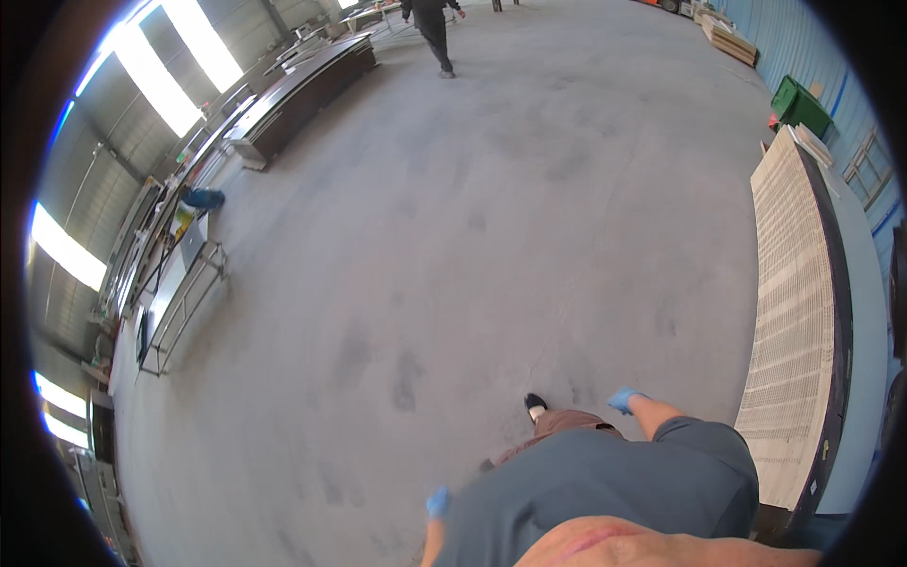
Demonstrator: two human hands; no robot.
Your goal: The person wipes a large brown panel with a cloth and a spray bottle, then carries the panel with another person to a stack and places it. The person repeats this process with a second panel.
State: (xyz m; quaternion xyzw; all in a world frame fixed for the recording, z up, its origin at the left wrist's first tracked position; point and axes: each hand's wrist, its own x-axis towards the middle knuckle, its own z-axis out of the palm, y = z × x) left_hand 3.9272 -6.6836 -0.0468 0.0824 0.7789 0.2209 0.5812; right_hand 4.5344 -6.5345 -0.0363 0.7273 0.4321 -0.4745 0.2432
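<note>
Blue gloves cover both of my hands. My left hand (437,502) hangs beside my body at the lower edge, small and smeared, so its fingers cannot be made out. Out ahead of my right side, my right hand (624,400) swings above the grey floor (491,246). Its fingers point forward and blur together, and whether they are curled is not clear. No object shows in or against either hand. One dark shoe (536,402) steps forward below a brown trouser leg (567,421).
To my right stands a long stack of pale slatted boards (789,312) with a dark edge. Beyond it are a green bin (798,106) and wooden planks (729,42). Metal-framed tables (189,293) and a long dark bench (307,90) line the left. A person (435,33) walks far ahead.
</note>
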